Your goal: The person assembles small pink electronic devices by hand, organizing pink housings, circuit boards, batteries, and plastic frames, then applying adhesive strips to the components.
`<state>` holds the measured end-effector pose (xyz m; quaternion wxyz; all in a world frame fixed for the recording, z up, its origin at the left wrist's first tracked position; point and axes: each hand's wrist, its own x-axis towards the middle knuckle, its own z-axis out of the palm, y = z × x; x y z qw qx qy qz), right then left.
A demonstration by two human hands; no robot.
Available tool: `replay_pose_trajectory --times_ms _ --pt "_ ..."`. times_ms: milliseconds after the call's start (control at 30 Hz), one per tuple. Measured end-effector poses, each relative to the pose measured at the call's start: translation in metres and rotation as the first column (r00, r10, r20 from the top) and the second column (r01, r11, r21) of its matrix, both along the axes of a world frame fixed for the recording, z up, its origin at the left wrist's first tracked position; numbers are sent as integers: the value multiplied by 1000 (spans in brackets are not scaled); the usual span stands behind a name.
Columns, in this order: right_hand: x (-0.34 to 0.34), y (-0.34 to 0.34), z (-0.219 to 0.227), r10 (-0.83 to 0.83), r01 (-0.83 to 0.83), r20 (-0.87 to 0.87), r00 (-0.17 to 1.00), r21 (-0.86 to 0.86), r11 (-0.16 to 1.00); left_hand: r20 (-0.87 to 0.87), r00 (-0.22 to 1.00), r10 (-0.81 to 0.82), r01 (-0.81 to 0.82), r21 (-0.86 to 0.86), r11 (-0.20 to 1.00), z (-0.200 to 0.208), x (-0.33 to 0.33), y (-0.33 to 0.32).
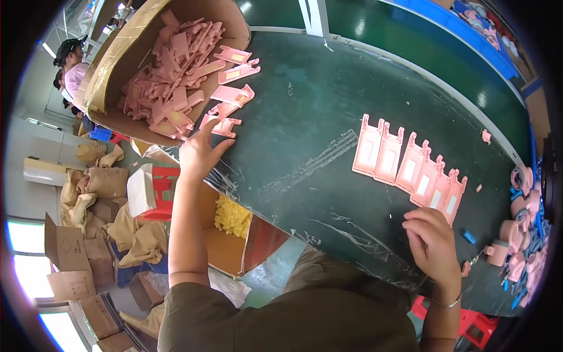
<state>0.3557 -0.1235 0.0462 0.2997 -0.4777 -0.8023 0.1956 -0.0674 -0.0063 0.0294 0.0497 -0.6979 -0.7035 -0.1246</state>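
Note:
My left hand (202, 154) is at the table's left edge beside the cardboard box, thumb and fingers spread, fingertips at a pink plastic cover (223, 127). More pink covers (233, 95) lie in a loose line along the box's mouth. On the right, my right hand (433, 239) is curled, its fingers bent together; whether anything is inside them is hidden. It lies just below the near end of a slanted row of several pink covers (388, 154), which lie side by side, each with a pale rectangle on it.
The tilted cardboard box (99, 88) is heaped with pink parts (176, 64). A blue piece (468, 237) and pink scraps (486, 136) lie on the green table (305, 105). Pink and blue parts (516, 234) crowd the right edge. Below left stands a box of yellow pieces (233, 217).

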Motion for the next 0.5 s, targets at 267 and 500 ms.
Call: replay_pose_trajectory --times_ms 267,500 --pt "-9 8 3 25 -24 -8 1000 40 999 112 939 -326 324 37 945 -8 61 -12" --pt "-11 17 1 92 -91 -19 996 35 995 29 885 -465 459 119 881 -18 143 8"
